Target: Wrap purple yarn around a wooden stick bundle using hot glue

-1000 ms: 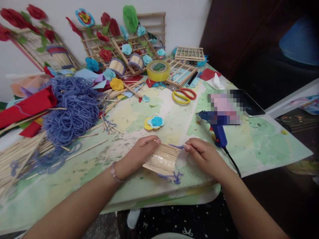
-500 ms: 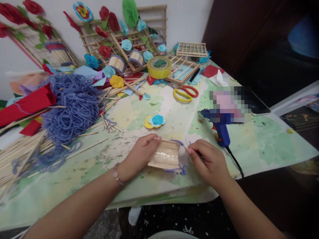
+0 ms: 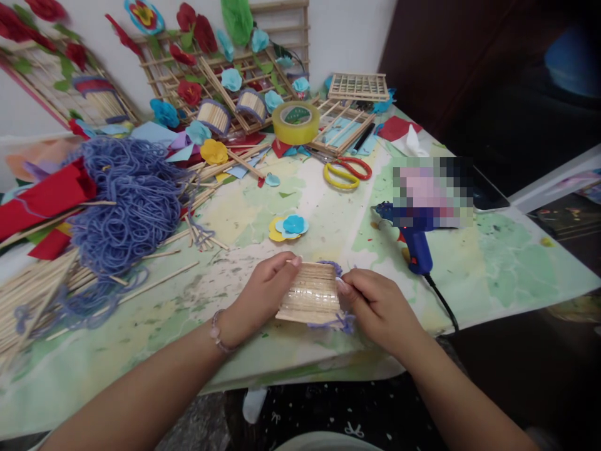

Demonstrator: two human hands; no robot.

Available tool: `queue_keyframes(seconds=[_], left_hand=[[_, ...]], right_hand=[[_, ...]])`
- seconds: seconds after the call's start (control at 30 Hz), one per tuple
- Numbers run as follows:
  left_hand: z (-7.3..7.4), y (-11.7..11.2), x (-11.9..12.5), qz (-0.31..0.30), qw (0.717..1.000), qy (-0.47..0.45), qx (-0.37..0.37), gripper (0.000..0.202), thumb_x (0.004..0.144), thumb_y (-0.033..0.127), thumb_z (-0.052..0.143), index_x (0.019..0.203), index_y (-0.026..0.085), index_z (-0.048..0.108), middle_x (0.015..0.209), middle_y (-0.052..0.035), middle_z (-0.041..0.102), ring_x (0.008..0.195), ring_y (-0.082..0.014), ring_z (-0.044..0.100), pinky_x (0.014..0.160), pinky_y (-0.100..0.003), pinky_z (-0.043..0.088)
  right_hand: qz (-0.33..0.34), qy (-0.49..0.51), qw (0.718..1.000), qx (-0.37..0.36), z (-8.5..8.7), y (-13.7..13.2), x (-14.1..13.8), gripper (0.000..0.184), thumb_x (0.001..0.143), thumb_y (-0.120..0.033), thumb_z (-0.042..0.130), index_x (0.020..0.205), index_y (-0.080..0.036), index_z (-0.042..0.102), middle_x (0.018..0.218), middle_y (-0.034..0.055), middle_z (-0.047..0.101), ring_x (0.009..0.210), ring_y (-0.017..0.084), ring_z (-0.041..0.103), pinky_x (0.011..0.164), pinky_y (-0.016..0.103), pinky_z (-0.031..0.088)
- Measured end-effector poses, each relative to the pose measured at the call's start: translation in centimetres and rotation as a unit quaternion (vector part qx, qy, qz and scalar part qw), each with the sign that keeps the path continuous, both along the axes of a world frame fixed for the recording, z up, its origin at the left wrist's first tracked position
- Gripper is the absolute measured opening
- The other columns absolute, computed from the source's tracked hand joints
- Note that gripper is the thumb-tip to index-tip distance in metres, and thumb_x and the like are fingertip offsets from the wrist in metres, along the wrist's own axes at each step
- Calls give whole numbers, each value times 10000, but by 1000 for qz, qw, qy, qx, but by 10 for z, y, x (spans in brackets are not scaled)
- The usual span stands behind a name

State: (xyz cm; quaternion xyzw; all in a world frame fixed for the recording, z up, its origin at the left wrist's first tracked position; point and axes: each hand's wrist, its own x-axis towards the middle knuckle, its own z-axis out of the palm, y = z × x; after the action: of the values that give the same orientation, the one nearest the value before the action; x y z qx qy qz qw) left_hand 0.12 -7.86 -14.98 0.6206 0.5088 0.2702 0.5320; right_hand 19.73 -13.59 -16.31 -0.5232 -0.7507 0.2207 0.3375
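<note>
My left hand (image 3: 265,288) is closed on the left end of a small curved panel of wooden sticks (image 3: 310,294), thumb on top. Clear shiny tape or glue crosses the panel's middle. Purple-blue yarn (image 3: 346,323) runs along its right end, with a loose tuft at the near corner. At that right end my right hand (image 3: 378,307) is closed in a pinch, fingertips against the edge where the yarn runs; the pinched bit itself is mostly hidden. Just beyond the panel lies a layered yellow and blue paper flower (image 3: 292,227).
A blue glue gun (image 3: 417,247) with a black cord stands on the right. Scissors (image 3: 347,172) and a tape roll (image 3: 295,123) lie farther back. A heap of purple-blue yarn (image 3: 129,200) and loose sticks (image 3: 42,300) cover the left. Stick lattices (image 3: 282,37) with paper flowers lean against the wall.
My right hand has moved left and in against the panel's right end; the yarn stretch between them no longer shows. The panel has turned slightly. The view has shifted a little.
</note>
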Motion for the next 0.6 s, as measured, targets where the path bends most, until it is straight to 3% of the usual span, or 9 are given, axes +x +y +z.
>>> queue_keyframes(seconds=[0.17, 0.33, 0.6], left_hand=[[2, -2, -2, -25, 998, -2, 66, 331, 906, 401, 424, 647, 194, 416, 588, 56, 332, 540, -94, 322, 493, -229, 292], [5, -7, -7, -71, 980, 25, 186, 293, 921, 334, 398, 682, 182, 475, 595, 40, 432, 550, -97, 398, 517, -230, 336], [4, -8, -6, -56, 977, 31, 204, 298, 924, 308, 394, 653, 194, 442, 568, 49, 390, 513, -92, 372, 473, -225, 316]], right_hand=[[-13, 131, 985, -107, 1, 2, 4, 308, 924, -328, 480, 656, -187, 533, 588, -24, 521, 573, 112, 475, 538, 239, 352], [-9, 223, 958, -178, 2, 3, 5, 276, 849, -342, 552, 623, -184, 579, 581, -18, 557, 580, 117, 492, 561, 248, 374], [-9, 216, 955, -202, 9, -4, 10, 241, 842, -389, 581, 707, -189, 577, 650, -12, 547, 624, 122, 479, 568, 254, 371]])
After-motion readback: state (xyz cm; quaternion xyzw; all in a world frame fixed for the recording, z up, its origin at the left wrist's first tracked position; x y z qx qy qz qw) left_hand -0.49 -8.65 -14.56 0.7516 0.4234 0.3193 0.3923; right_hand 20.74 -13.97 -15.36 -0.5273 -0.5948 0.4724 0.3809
